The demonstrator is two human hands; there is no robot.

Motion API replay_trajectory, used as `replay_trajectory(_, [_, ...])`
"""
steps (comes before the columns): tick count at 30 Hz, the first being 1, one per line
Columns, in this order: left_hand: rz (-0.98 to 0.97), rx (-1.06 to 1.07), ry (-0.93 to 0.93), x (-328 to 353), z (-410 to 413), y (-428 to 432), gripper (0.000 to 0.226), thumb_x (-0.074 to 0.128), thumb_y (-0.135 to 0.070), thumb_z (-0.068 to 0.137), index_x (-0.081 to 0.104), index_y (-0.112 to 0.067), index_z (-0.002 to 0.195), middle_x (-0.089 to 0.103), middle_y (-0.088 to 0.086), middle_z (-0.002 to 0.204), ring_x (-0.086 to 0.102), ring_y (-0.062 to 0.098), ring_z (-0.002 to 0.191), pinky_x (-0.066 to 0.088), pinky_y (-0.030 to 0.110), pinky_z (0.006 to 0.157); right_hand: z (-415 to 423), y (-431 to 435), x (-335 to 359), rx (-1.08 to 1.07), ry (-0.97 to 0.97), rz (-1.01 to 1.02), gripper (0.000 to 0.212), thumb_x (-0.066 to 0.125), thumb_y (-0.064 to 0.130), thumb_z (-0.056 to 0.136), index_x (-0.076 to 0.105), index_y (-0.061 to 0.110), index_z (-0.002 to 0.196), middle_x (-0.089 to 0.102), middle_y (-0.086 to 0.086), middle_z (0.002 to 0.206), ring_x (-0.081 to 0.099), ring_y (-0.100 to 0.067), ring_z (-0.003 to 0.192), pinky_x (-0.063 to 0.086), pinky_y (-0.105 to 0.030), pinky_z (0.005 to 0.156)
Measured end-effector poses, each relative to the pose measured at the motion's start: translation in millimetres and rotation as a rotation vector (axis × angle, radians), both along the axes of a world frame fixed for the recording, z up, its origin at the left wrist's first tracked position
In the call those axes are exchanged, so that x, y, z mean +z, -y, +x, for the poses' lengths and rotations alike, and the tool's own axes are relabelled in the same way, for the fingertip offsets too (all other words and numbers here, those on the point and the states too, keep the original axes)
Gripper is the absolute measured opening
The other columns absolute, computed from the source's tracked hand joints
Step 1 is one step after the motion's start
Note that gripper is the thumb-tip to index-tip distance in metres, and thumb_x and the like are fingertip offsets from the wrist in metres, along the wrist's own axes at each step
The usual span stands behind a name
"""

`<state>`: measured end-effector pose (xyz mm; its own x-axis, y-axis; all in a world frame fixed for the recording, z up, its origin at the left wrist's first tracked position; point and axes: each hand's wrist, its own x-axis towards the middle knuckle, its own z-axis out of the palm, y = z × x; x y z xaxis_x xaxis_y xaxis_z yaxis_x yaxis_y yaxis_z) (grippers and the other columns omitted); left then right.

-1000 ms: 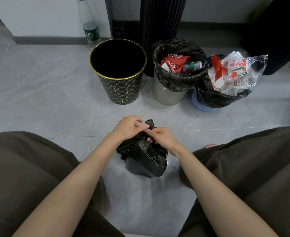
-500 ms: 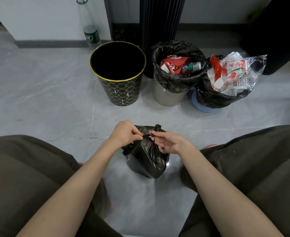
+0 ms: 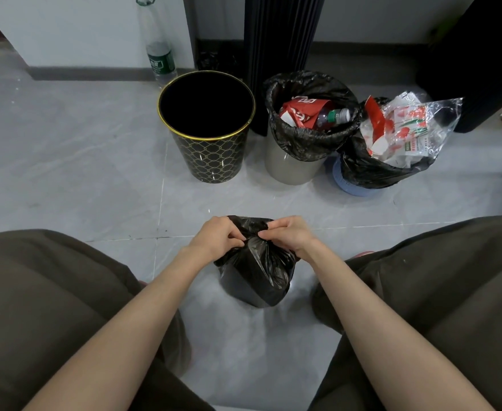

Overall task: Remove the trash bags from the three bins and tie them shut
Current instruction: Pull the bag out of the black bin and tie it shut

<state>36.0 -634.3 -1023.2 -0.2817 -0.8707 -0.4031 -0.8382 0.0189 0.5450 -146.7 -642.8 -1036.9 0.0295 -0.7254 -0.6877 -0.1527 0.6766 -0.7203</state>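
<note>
A small black trash bag [image 3: 255, 274] stands on the floor between my knees. My left hand [image 3: 218, 235] and my right hand [image 3: 288, 234] both pinch the gathered plastic at its neck. Behind it stand three bins. The black bin with gold pattern [image 3: 211, 155] on the left has no bag in it. The grey middle bin [image 3: 291, 167] holds a black liner [image 3: 309, 137] with a red wrapper and a bottle. The blue bin [image 3: 353, 185] on the right is wrapped in a black liner [image 3: 371, 170] stuffed with clear and red-white packaging.
A clear plastic bottle [image 3: 159, 59] stands by the wall behind the black bin. A dark ribbed column [image 3: 282, 46] rises behind the middle bin, and a dark piece of furniture [image 3: 481, 54] fills the far right. My legs flank the bag.
The knot tail that stuck up a second ago is now pulled down between my hands. Both hands have closed in on the bag's neck, and the view has tilted slightly.
</note>
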Motion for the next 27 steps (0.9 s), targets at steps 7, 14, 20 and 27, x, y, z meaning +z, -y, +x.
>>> replay_trajectory(7, [-0.027,-0.062,-0.030,-13,2,19,0.033,0.044,-0.010,0.096,0.060,-0.016,0.125,0.059,0.005,0.128,0.050,0.022,0.122,0.035,0.028,0.105,-7,-2,-1,0.213,-0.234,-0.211,0.020,0.072,0.002,0.080,0.061,0.019,0.077,0.061,0.000,0.069,0.058,-0.014,0.065,0.053,-0.032,0.079])
replay_trajectory(14, [0.109,-0.305,0.206,-36,-10,18,0.065,0.045,0.000,0.086,0.035,-0.031,0.143,0.027,-0.009,0.154,0.012,0.020,0.146,0.017,0.040,0.117,-7,-4,0,0.454,-0.448,-0.435,0.028,0.065,0.002,0.079,0.054,0.026,0.072,0.064,-0.003,0.083,0.063,-0.024,0.081,0.052,-0.032,0.081])
replay_trajectory(20, [0.069,-0.236,0.238,-37,-5,19,0.026,0.050,-0.024,0.090,0.053,-0.027,0.116,0.058,-0.001,0.121,0.047,0.022,0.120,0.025,0.043,0.104,-4,-5,-2,0.579,-0.636,-0.618,0.018,0.061,-0.003,0.074,0.063,0.013,0.081,0.053,0.003,0.079,0.051,-0.018,0.074,0.042,-0.026,0.070])
replay_trajectory(27, [0.438,-0.047,-0.018,-18,3,3,0.031,0.058,-0.017,0.088,0.063,-0.019,0.119,0.062,-0.003,0.116,0.055,0.015,0.113,0.040,0.020,0.094,10,-7,-8,0.580,-0.737,-0.774,0.021,0.054,-0.007,0.073,0.063,0.009,0.084,0.063,-0.007,0.095,0.059,-0.028,0.087,0.045,-0.035,0.077])
